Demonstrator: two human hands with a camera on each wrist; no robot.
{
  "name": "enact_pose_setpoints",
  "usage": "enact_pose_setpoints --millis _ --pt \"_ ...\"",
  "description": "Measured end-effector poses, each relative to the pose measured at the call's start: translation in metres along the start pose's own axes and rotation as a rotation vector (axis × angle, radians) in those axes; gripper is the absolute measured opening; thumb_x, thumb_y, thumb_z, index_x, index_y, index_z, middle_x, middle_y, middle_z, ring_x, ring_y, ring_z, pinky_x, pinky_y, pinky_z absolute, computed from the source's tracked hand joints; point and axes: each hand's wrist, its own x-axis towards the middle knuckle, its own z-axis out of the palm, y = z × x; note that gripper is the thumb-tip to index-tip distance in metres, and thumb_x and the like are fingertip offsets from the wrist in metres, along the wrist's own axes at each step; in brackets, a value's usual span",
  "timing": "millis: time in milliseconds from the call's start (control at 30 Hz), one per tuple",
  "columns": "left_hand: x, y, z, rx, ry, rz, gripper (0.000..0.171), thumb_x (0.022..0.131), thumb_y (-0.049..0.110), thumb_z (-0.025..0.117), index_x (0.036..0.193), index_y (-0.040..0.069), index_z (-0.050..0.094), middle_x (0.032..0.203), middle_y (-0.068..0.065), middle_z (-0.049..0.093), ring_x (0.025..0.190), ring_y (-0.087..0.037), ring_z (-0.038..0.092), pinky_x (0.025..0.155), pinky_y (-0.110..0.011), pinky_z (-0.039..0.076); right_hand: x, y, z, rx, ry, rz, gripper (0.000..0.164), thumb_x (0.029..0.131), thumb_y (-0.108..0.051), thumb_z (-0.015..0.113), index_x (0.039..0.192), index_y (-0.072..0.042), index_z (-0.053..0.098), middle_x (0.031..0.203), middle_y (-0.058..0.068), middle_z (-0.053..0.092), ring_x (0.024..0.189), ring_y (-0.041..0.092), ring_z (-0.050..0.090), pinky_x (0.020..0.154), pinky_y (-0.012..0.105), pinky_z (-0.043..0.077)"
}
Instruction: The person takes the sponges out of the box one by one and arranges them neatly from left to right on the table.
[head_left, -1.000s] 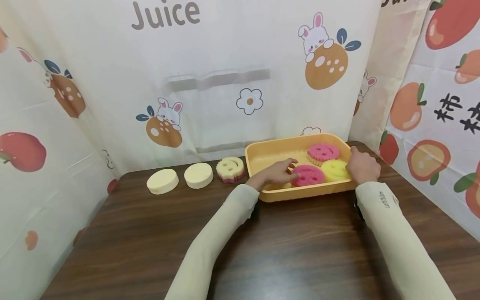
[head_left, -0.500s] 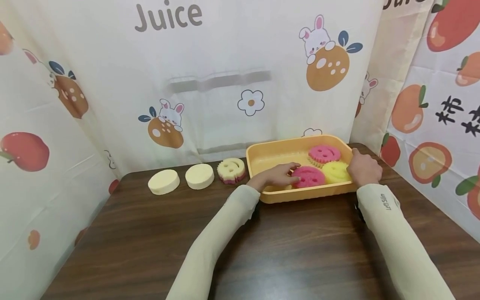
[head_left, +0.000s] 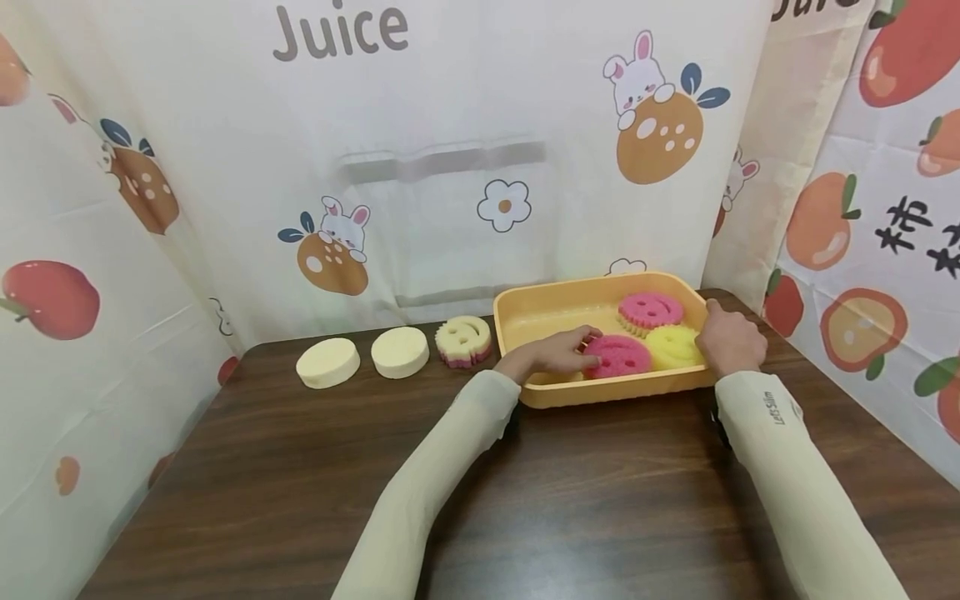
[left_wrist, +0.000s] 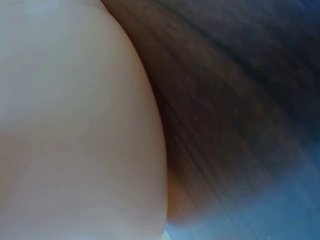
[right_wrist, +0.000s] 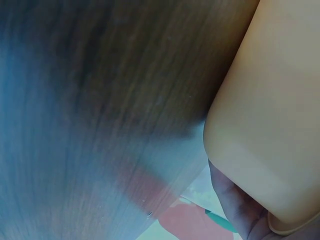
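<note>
A yellow-orange plastic tray stands at the back right of the table. In its front part lies a pink smiley-face sponge, and my left hand holds its left edge between thumb and fingers. My right hand grips the tray's right side at the rim; the right wrist view shows that hand's fingers against the outer tray wall. Beside the held sponge are a yellow smiley sponge and a scalloped pink-and-cream smiley sponge. The tray wall fills much of the left wrist view.
Left of the tray, two plain round cream sponges and a cream-and-pink smiley sponge sit in a row along the back of the dark wooden table. Printed curtains hang close behind and on both sides.
The left hand's fingers have drawn in from a looser reach onto the pink sponge's left edge. The right hand keeps its grip on the tray. The head view has shifted slightly.
</note>
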Motion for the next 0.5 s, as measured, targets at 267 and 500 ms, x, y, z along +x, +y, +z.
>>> enact_pose_setpoints --millis 267,500 --pt "0.0001 -0.0035 0.0015 -0.079 -0.024 -0.014 0.063 0.097 0.041 0.061 0.144 0.012 0.032 0.13 -0.007 0.052 0.114 -0.014 0.052 0.098 -0.025 0.047 -0.001 -0.0012 0.0005 -0.02 0.001 0.005 0.054 0.094 -0.012 0.038 0.146 0.001 0.031 0.111 0.04 0.054 0.095 0.056 0.058 0.067 0.062 0.051" --pt "0.0 -0.0039 -0.0006 -0.083 -0.028 -0.026 0.06 0.096 0.042 0.061 0.142 0.015 0.031 0.138 -0.008 0.049 0.122 -0.015 0.052 0.103 -0.027 0.047 -0.0008 -0.0026 0.0002 -0.018 0.008 -0.003 0.053 0.093 -0.011 0.04 0.143 0.001 0.033 0.11 0.04 0.054 0.093 0.056 0.059 0.066 0.062 0.051"
